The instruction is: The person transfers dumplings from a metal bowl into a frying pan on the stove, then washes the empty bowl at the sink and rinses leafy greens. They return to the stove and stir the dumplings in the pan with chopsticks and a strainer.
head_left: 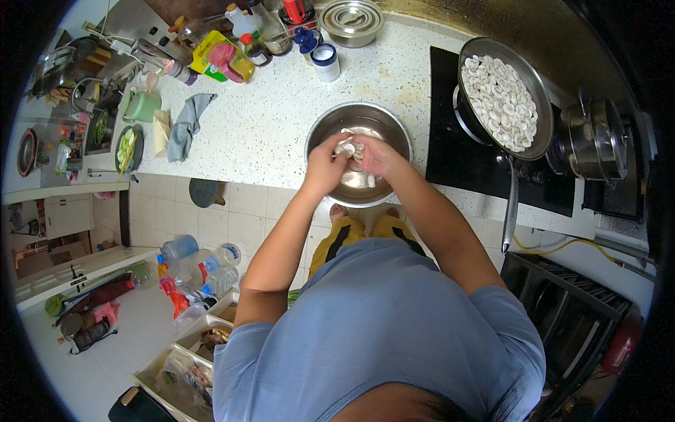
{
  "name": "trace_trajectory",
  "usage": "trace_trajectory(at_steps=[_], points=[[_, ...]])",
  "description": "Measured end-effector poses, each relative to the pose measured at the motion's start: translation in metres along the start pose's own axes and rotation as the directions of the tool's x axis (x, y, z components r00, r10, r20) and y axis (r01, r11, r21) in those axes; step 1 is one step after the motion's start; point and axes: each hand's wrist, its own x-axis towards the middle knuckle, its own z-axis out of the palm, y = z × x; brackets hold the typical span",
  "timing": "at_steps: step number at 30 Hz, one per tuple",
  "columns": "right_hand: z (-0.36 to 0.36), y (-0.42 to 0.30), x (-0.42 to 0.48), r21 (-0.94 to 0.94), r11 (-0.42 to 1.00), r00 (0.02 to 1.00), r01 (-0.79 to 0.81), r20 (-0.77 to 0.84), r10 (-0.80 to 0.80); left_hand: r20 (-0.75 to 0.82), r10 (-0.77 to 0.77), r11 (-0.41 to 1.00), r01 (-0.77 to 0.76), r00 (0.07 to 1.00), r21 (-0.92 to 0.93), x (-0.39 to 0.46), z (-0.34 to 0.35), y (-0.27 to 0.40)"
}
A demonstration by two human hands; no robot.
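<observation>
A stainless steel bowl [389, 115] sits at the counter's front edge, before my body. Both hands are together inside its rim. My left hand [328, 161] pinches white mushroom slices [345, 147] between thumb and fingers. Facing it, my right hand [375, 156] curls around the same pieces, its fingertips partly hidden. More pale slices lie at the bottom of the bowl, below my hands. To the right, a frying pan [546, 118] on the hob holds many sliced white mushrooms [498, 103] in a layer.
The pan's handle [510, 205] juts past the black hob's [445, 163] front edge. Behind the bowl stand a blue-rimmed jar [326, 66] and a lidded steel pot [352, 24]. A grey cloth [185, 126] lies left, near a plate of cut greens [126, 153]. Plastic bottles [195, 266] lie on the floor.
</observation>
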Motion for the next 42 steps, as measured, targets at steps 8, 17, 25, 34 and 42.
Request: trace_trajectory(at_steps=[8, 17, 25, 34, 42], points=[[-0.021, 0.006, 0.017, 0.273, 0.955, 0.992, 0.116, -0.076, -0.099, 0.028, 0.392, 0.887, -0.386, 0.919, 0.252, -0.015, 0.024, 0.024], [-0.018, -0.025, -0.013, 0.315, 0.921, 0.958, 0.231, -0.239, -0.159, 0.213, 0.016, 0.867, -0.119, 0.977, 0.483, -0.017, 0.034, -0.012], [-0.011, -0.028, -0.041, 0.185, 0.937, 0.943, 0.296, -0.214, -0.255, 0.314, -0.145, 0.797, -0.077, 0.938, 0.600, -0.004, 0.051, -0.035], [-0.022, -0.028, -0.048, 0.165, 0.945, 0.955, 0.283, -0.144, -0.261, 0.576, -0.155, 0.979, 0.049, 0.802, 0.196, 0.003, 0.074, -0.058], [-0.024, -0.027, -0.048, 0.129, 0.954, 0.959, 0.269, -0.124, -0.254, 0.653, -0.217, 0.969, 0.080, 0.725, 0.233, 0.007, 0.061, -0.050]])
